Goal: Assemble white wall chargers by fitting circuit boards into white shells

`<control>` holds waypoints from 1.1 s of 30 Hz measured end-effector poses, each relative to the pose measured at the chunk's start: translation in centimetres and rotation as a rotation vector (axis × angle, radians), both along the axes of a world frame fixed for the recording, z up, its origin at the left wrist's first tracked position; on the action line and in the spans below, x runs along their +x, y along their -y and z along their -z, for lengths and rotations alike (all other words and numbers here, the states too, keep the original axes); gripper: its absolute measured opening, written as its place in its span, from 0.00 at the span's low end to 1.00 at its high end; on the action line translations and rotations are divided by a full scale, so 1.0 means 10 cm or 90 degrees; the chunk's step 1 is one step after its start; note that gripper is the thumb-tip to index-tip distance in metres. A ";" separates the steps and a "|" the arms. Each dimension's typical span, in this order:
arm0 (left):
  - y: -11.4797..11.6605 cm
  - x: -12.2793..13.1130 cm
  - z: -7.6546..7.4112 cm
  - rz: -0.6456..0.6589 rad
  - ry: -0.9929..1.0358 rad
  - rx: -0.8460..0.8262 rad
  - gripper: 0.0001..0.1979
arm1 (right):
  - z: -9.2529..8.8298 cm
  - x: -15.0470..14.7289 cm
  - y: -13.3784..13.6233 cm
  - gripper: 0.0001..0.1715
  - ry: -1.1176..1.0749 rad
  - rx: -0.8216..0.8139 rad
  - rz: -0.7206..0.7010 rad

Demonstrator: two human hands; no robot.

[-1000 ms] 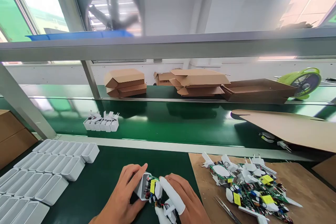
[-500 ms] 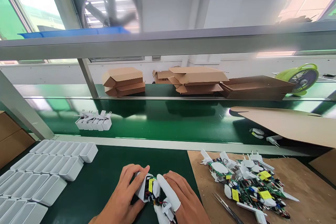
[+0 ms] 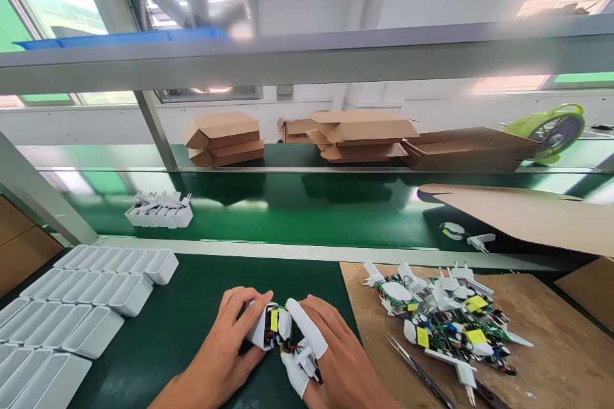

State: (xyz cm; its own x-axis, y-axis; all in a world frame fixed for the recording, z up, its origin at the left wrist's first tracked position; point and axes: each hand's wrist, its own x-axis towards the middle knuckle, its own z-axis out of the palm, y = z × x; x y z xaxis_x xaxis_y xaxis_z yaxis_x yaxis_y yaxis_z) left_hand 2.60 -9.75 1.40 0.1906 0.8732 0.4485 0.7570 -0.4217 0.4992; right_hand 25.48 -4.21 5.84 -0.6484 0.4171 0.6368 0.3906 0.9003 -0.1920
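My left hand (image 3: pixel 223 348) is closed around a small white plastic case (image 3: pixel 258 331). A circuit board with a yellow patch (image 3: pixel 274 321) sits at the case's open side, partly inside it. My right hand (image 3: pixel 343 358) wears white covers on the thumb and index finger. Between those covered fingers is a white plug piece (image 3: pixel 305 358), joined to the board by short wires. Both hands are just above the dark green table, close together. On the right, brown cardboard (image 3: pixel 369 307) bears a heap of circuit boards with white plugs (image 3: pixel 446 313).
Rows of white cases (image 3: pixel 71 326) stand at the left. Tweezers (image 3: pixel 417 370) lie on the cardboard. Behind runs a green belt (image 3: pixel 288 211) carrying a group of filled cases (image 3: pixel 159 212) and a loose board with plug (image 3: pixel 453 230). Cardboard boxes (image 3: pixel 364 134) and a green fan (image 3: pixel 549 131) stand farther back.
The filled cases and the loose board on the belt have shifted left. My view has tilted slightly downward. Both hands keep nearly the same hold on the case and the plug piece.
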 end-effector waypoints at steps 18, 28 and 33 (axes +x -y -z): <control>0.02 0.07 -0.02 0.020 0.034 -0.017 0.37 | 0.06 -0.01 0.01 0.40 0.032 -0.050 -0.018; 0.07 0.04 -0.09 0.138 0.365 -0.330 0.26 | -0.06 0.07 -0.05 0.25 -0.083 -0.313 -0.128; 0.05 0.06 0.01 0.125 0.493 -0.340 0.32 | 0.12 0.04 -0.11 0.28 0.042 -0.292 -0.150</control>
